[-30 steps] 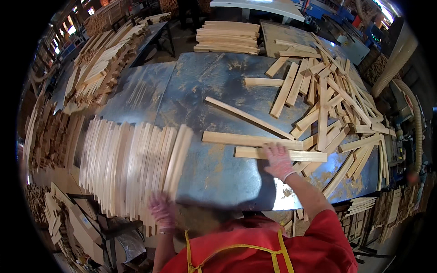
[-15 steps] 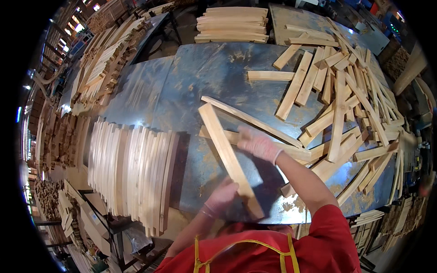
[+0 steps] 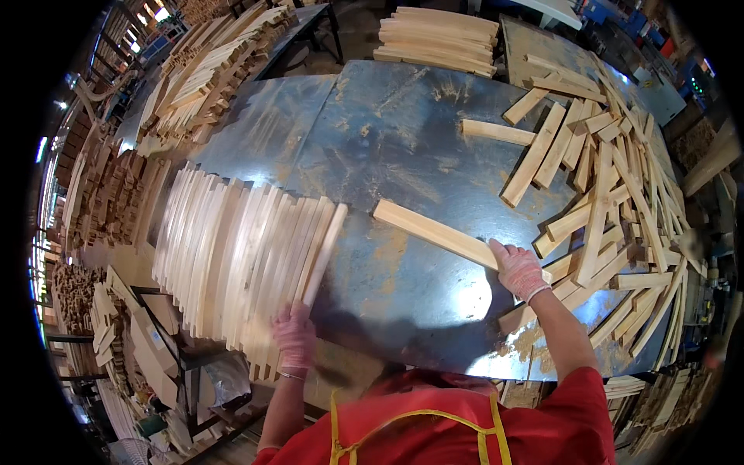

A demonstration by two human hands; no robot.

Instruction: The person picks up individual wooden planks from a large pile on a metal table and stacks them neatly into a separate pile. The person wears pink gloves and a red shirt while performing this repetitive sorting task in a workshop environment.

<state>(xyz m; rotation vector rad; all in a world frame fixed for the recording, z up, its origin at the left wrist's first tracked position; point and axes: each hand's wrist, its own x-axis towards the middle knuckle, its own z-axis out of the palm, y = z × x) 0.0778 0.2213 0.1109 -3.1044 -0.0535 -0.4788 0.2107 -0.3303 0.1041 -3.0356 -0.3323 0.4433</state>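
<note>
My left hand [image 3: 294,336], in a pinkish work glove, is at the near right end of a row of wooden strips [image 3: 232,256] standing closely side by side. Its fingers are closed around the near end of the outermost strip [image 3: 324,252], which leans slightly against the row. My right hand [image 3: 519,270], gloved too, grips a pale wooden board [image 3: 434,232] near its right end. That board slants across the metal table [image 3: 387,163], its far end pointing left toward the row. My right palm and part of the board under it are hidden.
A jumbled heap of wooden boards [image 3: 604,186] covers the table's right side. A neat stack [image 3: 438,39] stands beyond the far edge. More stacked wood [image 3: 209,85] lies at the far left, with a dark metal frame [image 3: 190,372] below the row.
My left hand has carried its board left to the end of the row. My right hand has closed on another board. The whole view has shifted slightly.
</note>
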